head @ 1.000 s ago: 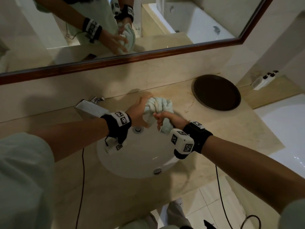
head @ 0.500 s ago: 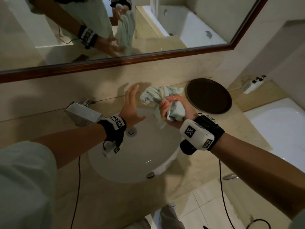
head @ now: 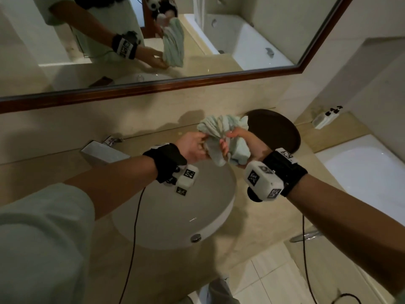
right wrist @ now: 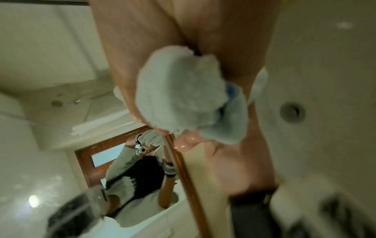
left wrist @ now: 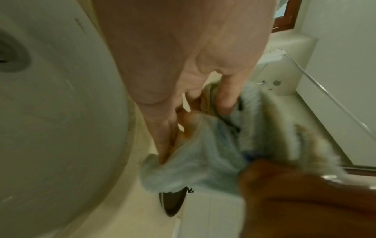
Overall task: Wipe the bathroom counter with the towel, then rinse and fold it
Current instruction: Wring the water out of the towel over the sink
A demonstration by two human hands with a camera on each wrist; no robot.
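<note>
A bunched pale green-blue towel (head: 221, 132) is held in the air over the far right rim of the white sink (head: 175, 218). My right hand (head: 241, 145) grips its crumpled middle, with folds sticking out above and below the fist. My left hand (head: 195, 145) pinches the towel's left edge with thumb and fingers. In the left wrist view the fingers (left wrist: 225, 96) dig into the towel (left wrist: 195, 162). In the right wrist view the towel (right wrist: 179, 95) bulges from my fist. The beige stone counter (head: 269, 218) lies below.
A square chrome faucet (head: 103, 152) stands left of the sink. A round dark tray (head: 274, 130) sits on the counter behind my right hand. A white bathtub (head: 368, 163) lies to the right. A wood-framed mirror (head: 153, 88) runs along the wall.
My left hand, open beside the towel half a second ago, has closed on the towel's left edge. Both hands and the towel have lifted and shifted to the right of the basin.
</note>
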